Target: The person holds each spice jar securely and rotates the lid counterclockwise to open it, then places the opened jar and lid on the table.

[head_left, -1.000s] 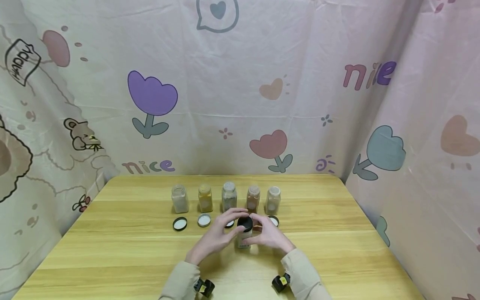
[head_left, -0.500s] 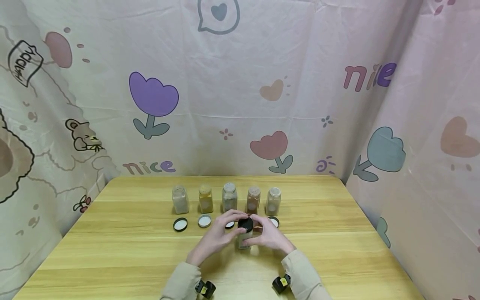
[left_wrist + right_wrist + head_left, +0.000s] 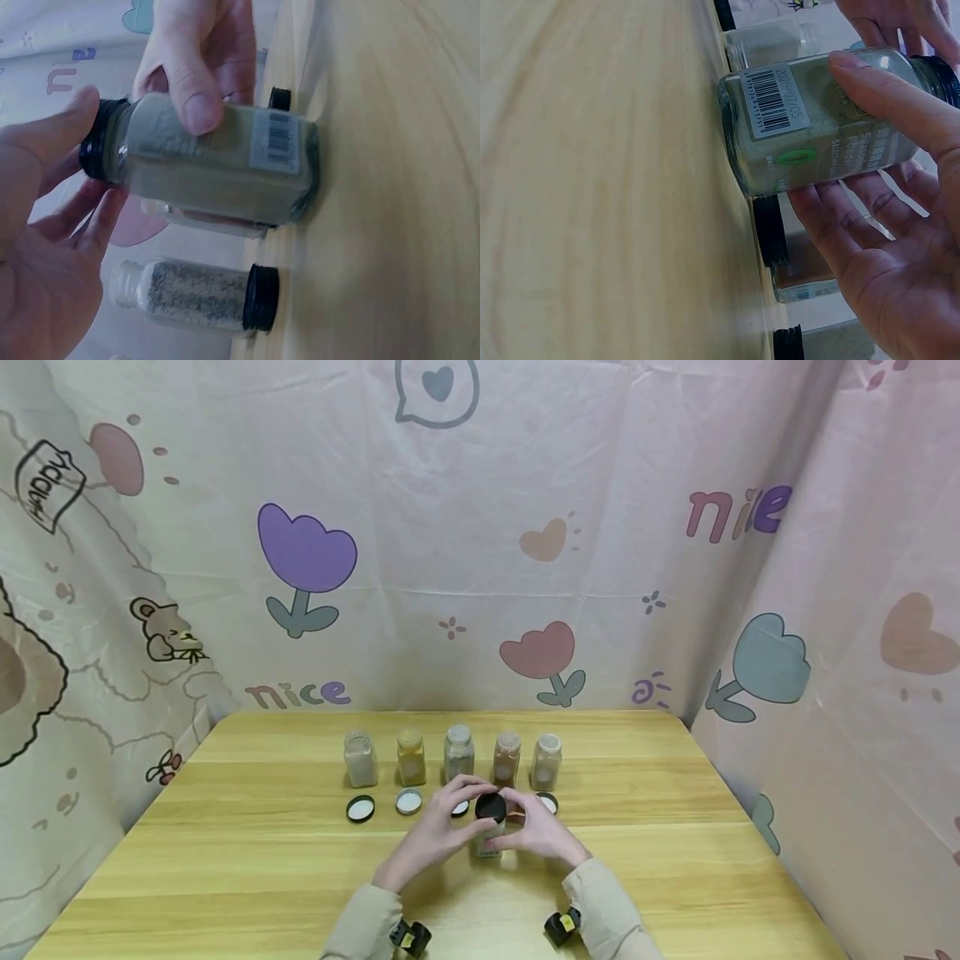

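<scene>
A square glass spice jar [image 3: 489, 843] of pale greenish powder stands upright on the table, its black lid [image 3: 491, 808] on top. My left hand [image 3: 438, 828] holds that lid between thumb and fingers, coming from the left. From the other side my right hand [image 3: 536, 828] grips the jar's body; the right wrist view shows the thumb across the labelled glass [image 3: 802, 150] and the fingers beneath. A barcode label [image 3: 275, 141] shows near the jar's base in the left wrist view. Part of the body is hidden by the fingers.
Behind the hands stands a row of several lidless spice jars, among them a white one [image 3: 362, 762], a yellow one [image 3: 411, 762] and a brown one [image 3: 506, 760]. Removed lids lie before them, such as a black-rimmed lid [image 3: 361, 808] and a grey lid [image 3: 408, 801].
My left thumb and fingers have shifted slightly on the lid. The jar and my right hand look unmoved.
</scene>
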`<state>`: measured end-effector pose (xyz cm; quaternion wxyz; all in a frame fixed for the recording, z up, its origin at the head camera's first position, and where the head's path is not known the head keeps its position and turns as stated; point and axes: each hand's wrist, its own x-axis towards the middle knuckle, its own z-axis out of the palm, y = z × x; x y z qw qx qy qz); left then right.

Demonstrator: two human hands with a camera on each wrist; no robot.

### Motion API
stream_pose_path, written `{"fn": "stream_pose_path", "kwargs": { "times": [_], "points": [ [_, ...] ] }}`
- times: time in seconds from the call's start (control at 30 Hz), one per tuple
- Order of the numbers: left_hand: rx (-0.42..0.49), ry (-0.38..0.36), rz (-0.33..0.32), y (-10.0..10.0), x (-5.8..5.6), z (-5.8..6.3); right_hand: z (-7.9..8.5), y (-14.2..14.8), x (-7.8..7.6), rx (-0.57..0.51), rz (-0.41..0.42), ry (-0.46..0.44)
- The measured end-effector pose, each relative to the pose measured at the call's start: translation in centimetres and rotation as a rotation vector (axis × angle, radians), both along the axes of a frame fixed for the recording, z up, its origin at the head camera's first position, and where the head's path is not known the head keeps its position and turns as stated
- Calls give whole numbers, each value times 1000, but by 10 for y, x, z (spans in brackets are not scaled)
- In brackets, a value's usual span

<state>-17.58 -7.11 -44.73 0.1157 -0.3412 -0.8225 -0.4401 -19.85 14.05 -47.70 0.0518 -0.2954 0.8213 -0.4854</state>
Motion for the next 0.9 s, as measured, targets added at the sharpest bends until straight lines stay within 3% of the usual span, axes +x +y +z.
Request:
{"fn": "stream_pose_path", "kwargs": {
  "times": [0.13,0.23,0.3,0.5,0.63,0.73,0.9],
  "points": [
    [-19,-37,-100,-5,0,1,0,1,1,14,-11,-2],
    [-25,-53,-137,-6,-1,1,0,1,1,11,-16,-6],
    [-15,-47,-129,-5,-2,0,0,1,0,7,-16,-10],
    [20,29,-14,1,-3,0,1,1,-1,1,-2,1],
    [30,36,23,2,-3,0,2,0,-2,-5,9,12],
    [18,24,3,1,-3,0,1,0,-1,-9,8,-6],
    [-14,-8,-99,-6,-3,-1,1,1,0,1,-14,-24]
  ]
}}
